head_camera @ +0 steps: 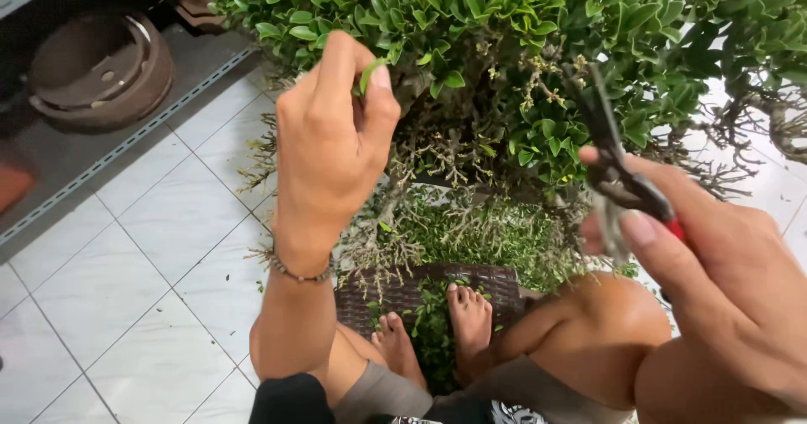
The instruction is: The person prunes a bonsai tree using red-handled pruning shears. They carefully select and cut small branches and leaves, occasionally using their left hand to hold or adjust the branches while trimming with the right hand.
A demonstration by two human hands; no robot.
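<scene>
Pinching a small green leaf (371,73) between thumb and forefinger, the left hand (332,142) was raised against the near side of the bush (504,21), its other fingers curled in, a bead bracelet (299,273) around the wrist. The right hand (714,281) was closed around the red handles of a pair of shears (618,172). Their long axis ran up and slightly left, with the dark blades pointing into the foliage; whether the blades were parted could not be told. Below the leafy crown, bare twigs hung over a dark woven basket (496,283), green clippings scattered around it. The person's bare feet (469,319) rested at the basket's edge. Beneath lay a white tiled floor (126,306), and at the upper left a grey shelf (109,151) held a brown pot (97,71).
</scene>
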